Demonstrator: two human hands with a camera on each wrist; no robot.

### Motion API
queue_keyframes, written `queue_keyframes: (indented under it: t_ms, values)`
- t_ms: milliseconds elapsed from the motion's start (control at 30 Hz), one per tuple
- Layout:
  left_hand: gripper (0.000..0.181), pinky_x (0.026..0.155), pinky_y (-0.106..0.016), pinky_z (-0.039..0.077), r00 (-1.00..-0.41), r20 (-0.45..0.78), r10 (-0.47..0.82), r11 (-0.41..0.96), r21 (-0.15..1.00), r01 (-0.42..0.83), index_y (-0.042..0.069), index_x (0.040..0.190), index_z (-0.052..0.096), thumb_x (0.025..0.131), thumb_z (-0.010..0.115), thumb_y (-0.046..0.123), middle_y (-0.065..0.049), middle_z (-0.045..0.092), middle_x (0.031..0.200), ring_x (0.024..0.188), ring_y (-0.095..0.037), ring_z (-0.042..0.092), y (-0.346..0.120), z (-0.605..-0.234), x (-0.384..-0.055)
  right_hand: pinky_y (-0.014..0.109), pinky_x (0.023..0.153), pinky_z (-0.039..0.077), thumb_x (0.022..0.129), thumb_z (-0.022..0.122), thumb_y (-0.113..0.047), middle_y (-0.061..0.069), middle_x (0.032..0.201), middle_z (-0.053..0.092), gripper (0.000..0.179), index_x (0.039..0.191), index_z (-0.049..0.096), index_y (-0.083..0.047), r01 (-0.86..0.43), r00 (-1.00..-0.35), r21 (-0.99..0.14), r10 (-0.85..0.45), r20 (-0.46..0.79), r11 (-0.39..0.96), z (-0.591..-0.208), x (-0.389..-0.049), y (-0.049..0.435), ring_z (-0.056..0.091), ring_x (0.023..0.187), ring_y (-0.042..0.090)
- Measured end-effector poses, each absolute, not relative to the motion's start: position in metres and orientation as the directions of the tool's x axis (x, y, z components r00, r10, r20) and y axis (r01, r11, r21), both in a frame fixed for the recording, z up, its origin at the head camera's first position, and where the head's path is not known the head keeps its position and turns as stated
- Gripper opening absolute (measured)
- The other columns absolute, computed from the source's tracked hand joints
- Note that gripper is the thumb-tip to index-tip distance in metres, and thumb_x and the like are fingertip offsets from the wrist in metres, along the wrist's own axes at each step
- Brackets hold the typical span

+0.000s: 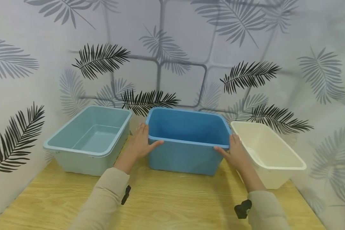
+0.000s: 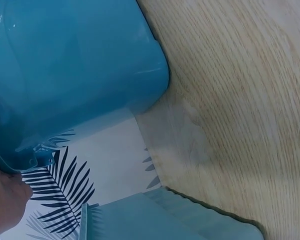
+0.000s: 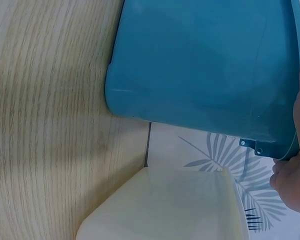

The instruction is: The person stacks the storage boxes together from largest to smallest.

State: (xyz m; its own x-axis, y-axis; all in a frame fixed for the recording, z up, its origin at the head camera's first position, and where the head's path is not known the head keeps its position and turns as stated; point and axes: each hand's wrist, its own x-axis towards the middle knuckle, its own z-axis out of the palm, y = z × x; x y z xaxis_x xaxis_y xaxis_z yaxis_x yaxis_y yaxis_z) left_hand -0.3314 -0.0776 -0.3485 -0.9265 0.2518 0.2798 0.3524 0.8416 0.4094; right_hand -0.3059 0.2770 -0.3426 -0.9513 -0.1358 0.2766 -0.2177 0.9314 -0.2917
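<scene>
A deep blue plastic storage bin stands upright on the wooden table between two other bins. My left hand grips its left front corner, the thumb lying over the front rim and the fingers along the left side. At the opposite corner my right hand holds the rim, thumb in front and fingers at the side. In the left wrist view, curled fingers show beside the rim. The right wrist view has fingers tucked by the rim's underside. No contents are visible inside the blue bin.
A pale green bin sits to the left, angled. On the right is a cream bin, close to my right forearm. Behind them rises a leaf-patterned wall covering. The wooden table extends toward me.
</scene>
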Motion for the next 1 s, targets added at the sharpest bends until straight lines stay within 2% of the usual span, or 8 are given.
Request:
queue_keyframes:
  t_ms: [400,733,1000]
  values:
    - [0.095,0.116,-0.049,0.015,-0.919,0.293,0.262,0.831,0.417,0.370,-0.014,0.142,0.014,0.087,0.053,0.054,-0.030,0.013,0.151,0.142,-0.040,0.009,-0.078,-0.346,-0.328,0.057,0.112,0.015,0.088,0.044,-0.062,0.037,0.146,0.017,0.099,0.138,0.017,0.019,-0.227,-0.945,-0.265,-0.146,0.292,0.937,-0.343,-0.303,0.275,0.015,0.136,0.050]
    - [0.096,0.115,-0.050,0.017,-0.925,0.286,0.249,0.834,0.422,0.355,-0.013,0.143,0.014,0.087,0.053,0.055,-0.030,0.012,0.151,0.142,-0.040,0.010,-0.078,-0.345,-0.323,0.057,0.110,0.021,0.088,0.045,-0.061,0.036,0.144,0.021,0.097,0.138,0.020,0.019,-0.224,-0.941,-0.253,-0.142,0.307,0.941,-0.342,-0.301,0.276,0.021,0.134,0.050]
    - [0.098,0.113,-0.051,0.022,-0.920,0.315,0.232,0.843,0.408,0.352,-0.012,0.143,0.016,0.085,0.055,0.057,-0.029,0.016,0.151,0.142,-0.040,0.013,-0.080,-0.349,-0.315,0.056,0.109,0.025,0.087,0.049,-0.059,0.036,0.142,0.026,0.096,0.136,0.024,0.019,-0.223,-0.932,-0.217,-0.143,0.333,0.950,-0.345,-0.297,0.273,0.025,0.133,0.048]
